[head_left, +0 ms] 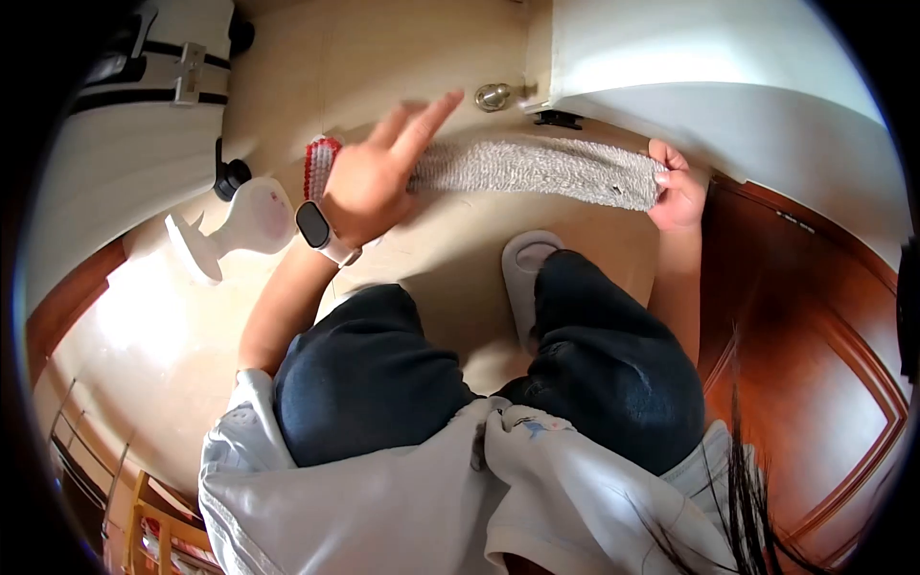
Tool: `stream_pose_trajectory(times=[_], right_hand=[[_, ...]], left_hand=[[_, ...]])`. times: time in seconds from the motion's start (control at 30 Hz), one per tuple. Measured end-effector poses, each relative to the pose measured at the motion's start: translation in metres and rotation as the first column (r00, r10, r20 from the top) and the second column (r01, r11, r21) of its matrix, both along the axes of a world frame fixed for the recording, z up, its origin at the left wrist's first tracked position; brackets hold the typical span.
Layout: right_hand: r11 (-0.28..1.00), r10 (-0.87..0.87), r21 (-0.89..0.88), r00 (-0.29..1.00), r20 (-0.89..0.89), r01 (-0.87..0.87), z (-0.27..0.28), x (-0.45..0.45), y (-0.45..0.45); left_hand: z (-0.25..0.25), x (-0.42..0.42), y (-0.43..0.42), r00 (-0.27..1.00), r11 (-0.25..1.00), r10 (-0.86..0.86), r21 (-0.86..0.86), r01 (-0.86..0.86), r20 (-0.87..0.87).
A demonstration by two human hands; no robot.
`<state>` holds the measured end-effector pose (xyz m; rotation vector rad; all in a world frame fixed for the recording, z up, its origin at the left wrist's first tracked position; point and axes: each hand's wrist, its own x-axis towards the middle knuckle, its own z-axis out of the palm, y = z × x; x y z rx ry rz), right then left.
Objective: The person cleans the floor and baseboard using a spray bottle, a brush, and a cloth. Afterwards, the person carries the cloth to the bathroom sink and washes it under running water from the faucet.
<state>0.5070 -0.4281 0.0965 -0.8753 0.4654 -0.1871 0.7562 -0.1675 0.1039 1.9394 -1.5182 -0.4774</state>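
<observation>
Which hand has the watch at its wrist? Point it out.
The left hand, over the grey strip: a dark-faced watch sits at its wrist. The right hand, holding the strip's end, has a bare wrist.

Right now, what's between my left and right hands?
In the head view, a grey textured strip spans the stretch between your left hand and right hand.

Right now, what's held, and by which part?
Grey knitted strip, by its right end, in the right hand. Left hand is open, no grip visible.
</observation>
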Motion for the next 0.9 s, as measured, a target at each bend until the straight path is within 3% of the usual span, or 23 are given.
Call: stream_pose_trajectory(times=[0.03, 0.07, 0.1, 0.13, 0.17, 0.2, 0.23, 0.27, 0.3, 0.33, 0.37, 0.4, 0.5, 0.53, 0.57, 0.6, 0.63, 0.67, 0.73, 0.77, 0.8, 0.87, 0.9], right_hand=[[0.995, -0.017, -0.095, 0.990, -0.143, 0.004, 0.001, -0.002, 0.000], [0.995, 0.004, -0.099, 0.991, -0.131, -0.017, 0.004, 0.003, 0.002], [0.946, -0.005, -0.306, 0.941, -0.339, -0.105, 0.005, 0.009, 0.006], [0.854, -0.068, -0.471, 0.851, -0.521, -0.220, 0.003, 0.013, 0.008], [0.802, 0.098, -0.444, 0.822, -0.561, -0.398, -0.004, 0.019, 0.002], [0.559, 0.127, -0.630, 0.806, -0.578, -0.540, -0.005, 0.021, 0.006], [0.246, 0.143, -0.755, 0.793, -0.592, -0.608, 0.007, 0.039, 0.020], [0.133, 0.239, -0.764, 0.769, -0.593, -0.631, 0.013, 0.054, 0.025], [0.322, 0.390, -0.812, 0.850, -0.355, -0.487, 0.018, 0.072, 0.038], [0.394, 0.533, -0.814, 0.828, -0.175, -0.426, 0.019, 0.091, 0.047], [0.471, 0.664, -0.804, 0.746, 0.053, -0.362, 0.021, 0.111, 0.057], [0.607, 0.709, -0.671, 0.671, 0.216, -0.426, 0.027, 0.117, 0.076], [0.375, 0.922, -0.653, 0.337, 0.190, -0.658, 0.027, 0.129, 0.121], [0.339, 0.940, -0.520, 0.271, 0.206, -0.784, 0.032, 0.125, 0.140], [0.275, 0.958, -0.214, 0.248, 0.148, -0.937, 0.040, 0.120, 0.162], [0.208, 0.959, -0.081, 0.187, 0.215, -0.975, 0.032, 0.112, 0.183], [0.108, 0.963, 0.033, 0.113, 0.245, -0.994, 0.023, 0.105, 0.213], [-0.001, 0.963, 0.148, 0.039, 0.267, -0.989, 0.017, 0.092, 0.237], [-0.112, 0.936, 0.135, -0.059, 0.347, -0.985, -0.006, 0.074, 0.295], [-0.122, 0.931, 0.120, -0.072, 0.357, -0.985, 0.002, 0.067, 0.320], [-0.116, 0.931, 0.101, -0.073, 0.357, -0.988, 0.008, 0.063, 0.339], [-0.037, 0.951, -0.080, -0.060, 0.304, -0.996, 0.004, 0.051, 0.368], [0.033, 0.939, -0.183, -0.032, 0.344, -0.983, 0.016, 0.049, 0.379]], left_hand=[[0.006, 0.000, -0.001, 0.998, 0.983, 0.068, -0.169, -0.064, 0.014], [0.009, 0.001, -0.005, 0.990, 0.932, 0.138, -0.342, -0.122, 0.023], [0.014, -0.001, -0.008, 0.987, 0.898, 0.139, -0.409, -0.162, -0.085], [0.020, -0.005, -0.011, 0.985, 0.898, 0.156, -0.406, -0.171, -0.070], [0.029, -0.012, -0.011, 0.967, 0.905, 0.097, -0.383, -0.184, -0.236], [0.038, -0.018, -0.009, 0.915, 0.915, 0.041, -0.353, -0.196, -0.402], [0.044, -0.018, -0.009, 0.931, 0.926, 0.013, -0.346, -0.148, -0.365], [0.051, -0.021, -0.012, 0.937, 0.924, 0.034, -0.347, -0.162, -0.347], [0.058, -0.026, -0.015, 0.877, 0.899, -0.010, -0.389, -0.203, -0.480], [0.065, -0.031, -0.014, 0.799, 0.869, -0.049, -0.419, -0.261, -0.600], [0.070, -0.034, -0.011, 0.803, 0.868, -0.075, -0.435, -0.239, -0.591], [0.079, -0.047, -0.006, 0.765, 0.859, -0.082, -0.435, -0.270, -0.638], [0.103, -0.084, 0.020, 0.655, 0.782, 0.193, -0.289, -0.552, -0.730], [0.110, -0.088, 0.038, 0.650, 0.798, 0.396, -0.107, -0.593, -0.649], [0.118, -0.099, 0.060, 0.595, 0.732, 0.607, 0.078, -0.677, -0.527], [0.126, -0.113, 0.082, 0.511, 0.620, 0.770, 0.258, -0.741, -0.382], [0.120, -0.132, 0.123, 0.477, 0.489, 0.872, 0.234, -0.841, -0.110], [0.136, -0.157, 0.151, 0.346, 0.311, 0.934, 0.277, -0.909, 0.086], [0.130, -0.204, 0.235, 0.063, 0.053, 0.997, 0.197, -0.979, 0.049], [0.130, -0.233, 0.276, -0.278, -0.253, 0.958, 0.266, -0.930, -0.063], [0.126, -0.263, 0.313, -0.576, -0.499, 0.800, 0.347, -0.794, -0.168], [0.104, -0.344, 0.402, -0.861, -0.861, 0.446, 0.146, -0.487, -0.246], [0.091, -0.396, 0.458, -0.894, -0.933, 0.316, 0.066, -0.353, -0.318]])
